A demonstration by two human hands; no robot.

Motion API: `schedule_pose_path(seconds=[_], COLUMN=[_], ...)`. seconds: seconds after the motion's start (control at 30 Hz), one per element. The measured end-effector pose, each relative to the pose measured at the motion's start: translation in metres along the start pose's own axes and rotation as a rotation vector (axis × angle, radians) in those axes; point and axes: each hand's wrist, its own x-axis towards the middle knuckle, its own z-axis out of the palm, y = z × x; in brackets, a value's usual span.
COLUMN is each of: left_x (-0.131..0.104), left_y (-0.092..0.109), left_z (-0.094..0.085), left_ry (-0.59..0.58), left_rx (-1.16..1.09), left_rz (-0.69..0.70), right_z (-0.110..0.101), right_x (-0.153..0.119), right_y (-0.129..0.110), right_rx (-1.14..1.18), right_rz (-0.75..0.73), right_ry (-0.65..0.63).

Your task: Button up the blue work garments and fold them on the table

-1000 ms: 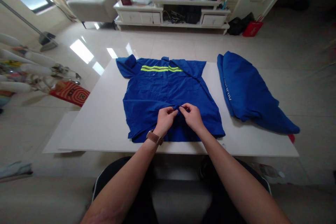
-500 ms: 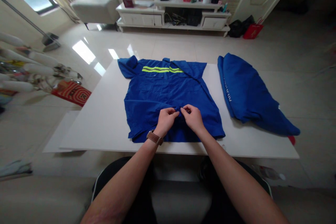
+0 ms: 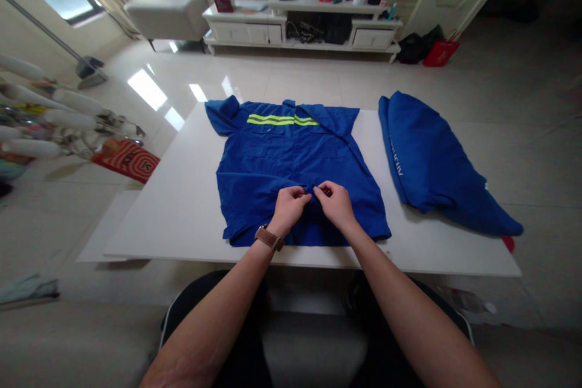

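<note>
A blue work shirt with yellow-green reflective stripes across its chest lies front up on the white table. Its collar points away from me. My left hand, a brown watch strap at its wrist, pinches the cloth at the lower middle of the front. Close beside it my right hand pinches the same front edge, fingertips nearly meeting those of the left. Whatever small part of the placket sits between the fingertips is hidden. The sleeve on the right is folded in over the chest.
A second blue garment, folded with white lettering, lies on the table's right side. Left of the table stand a red paper bag and a white rack-like object. A white TV cabinet and a grey ottoman are across the floor.
Both hands keep their pinch at the same spot on the shirt, with hardly any finger movement. The whole view has shifted very slightly.
</note>
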Motion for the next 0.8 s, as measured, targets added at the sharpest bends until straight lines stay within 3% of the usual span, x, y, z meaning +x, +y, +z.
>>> schedule_pose_path(seconds=[0.57,0.8], left_x=[0.0005,0.0000], left_y=[-0.0021,0.0022], left_z=[0.0003,-0.0018], left_ry=[0.014,0.014], left_rx=[-0.006,-0.030], left_rz=[-0.004,0.032], right_z=[0.0007,0.0025], right_x=[0.0011,0.0027], right_y=[0.0004,0.0009], right_rx=[-0.020,0.194], right_rz=[0.044,0.070], right_ry=[-0.074,-0.064])
